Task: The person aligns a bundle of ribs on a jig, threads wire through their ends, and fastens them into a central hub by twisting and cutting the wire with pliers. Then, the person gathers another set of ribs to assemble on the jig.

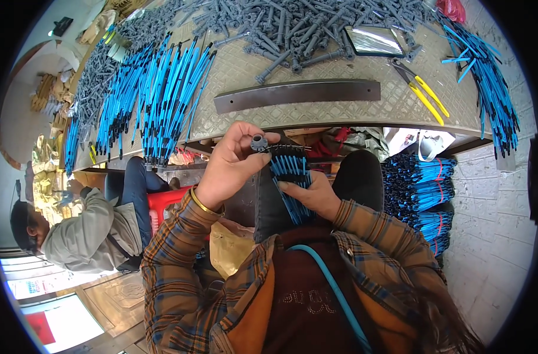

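Over my lap, my left hand [230,168] pinches a grey plastic part [259,142] with a round, hollow end between thumb and fingers. Just to its right, my right hand [315,196] is closed round a bundle of thin blue rods with black ends [289,168]. The black tips of the bundle stand close beside the grey part; whether they touch it I cannot tell. Some thin dark rod ends show near the left fingertips. The lower part of the bundle runs down between my legs.
A patterned table [334,112] bears a heap of grey plastic parts [292,29], a dark curved strip [298,94], yellow-handled pliers [425,97] and blue rods [174,94]. Tied rod bundles [428,194] are stacked at right. A co-worker [89,227] sits at left.
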